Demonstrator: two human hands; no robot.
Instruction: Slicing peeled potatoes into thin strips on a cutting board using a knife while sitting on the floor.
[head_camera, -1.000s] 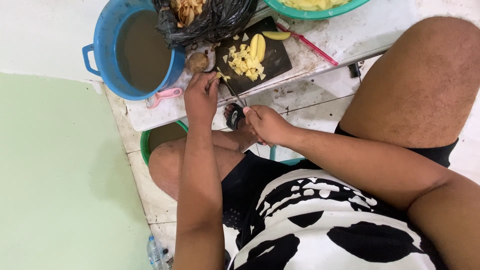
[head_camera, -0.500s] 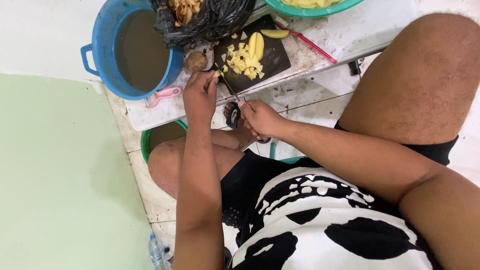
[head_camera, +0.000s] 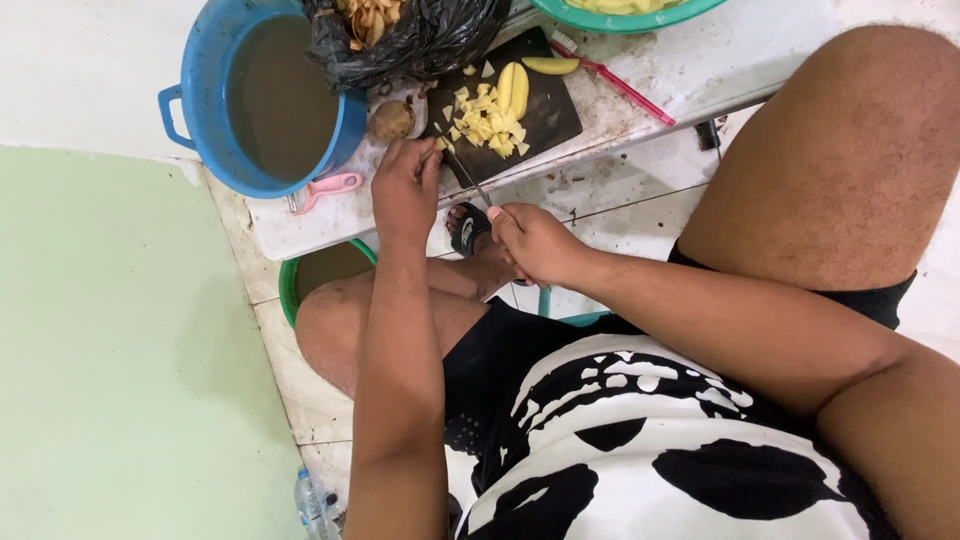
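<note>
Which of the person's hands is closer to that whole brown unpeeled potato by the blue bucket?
The left. The left hand rests on the dark board's near corner, just below the unpeeled potato. The right hand is farther back, off the board, gripping the knife.

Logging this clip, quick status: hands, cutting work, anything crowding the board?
Right hand grip shut on thin metal knife. Left hand pinning a piece at black cutting board edge. Yellow diced potato pile mid-board; unpeeled brown potato beside the board.
</note>
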